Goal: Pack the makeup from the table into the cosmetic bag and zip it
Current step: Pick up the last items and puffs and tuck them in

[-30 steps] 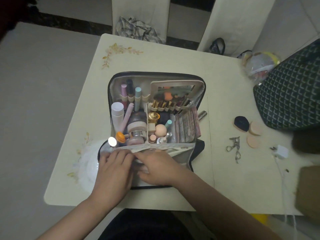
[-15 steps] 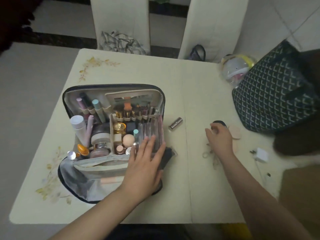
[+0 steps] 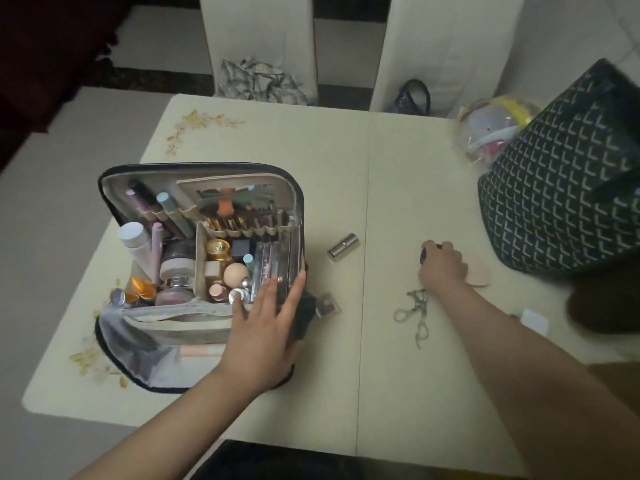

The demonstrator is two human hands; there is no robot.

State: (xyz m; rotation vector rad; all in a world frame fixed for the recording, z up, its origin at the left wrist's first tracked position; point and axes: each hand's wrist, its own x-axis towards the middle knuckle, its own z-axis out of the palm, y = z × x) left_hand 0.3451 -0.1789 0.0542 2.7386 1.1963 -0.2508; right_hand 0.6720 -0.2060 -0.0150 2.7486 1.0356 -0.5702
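The open cosmetic bag (image 3: 204,174) lies at the table's left, packed with bottles, brushes, jars and palettes. My left hand (image 3: 265,327) rests flat on its near right corner, fingers spread. My right hand (image 3: 441,266) is curled over a black makeup sponge (image 3: 424,255) on the table to the right, beside a beige powder puff (image 3: 479,273). A metal eyelash curler (image 3: 415,311) lies just below that hand. A silver lipstick tube (image 3: 343,246) and a small square compact (image 3: 327,304) lie right of the bag.
A dark patterned tote (image 3: 561,188) stands at the table's right edge, with a clear plastic bag (image 3: 491,129) behind it. A white charger (image 3: 533,320) lies near my right forearm. Two white chairs (image 3: 259,39) stand beyond the cream table (image 3: 346,161).
My right hand left the bag's front pocket and reached right to the sponges. My left hand shifted to the bag's right corner. The view swung right.
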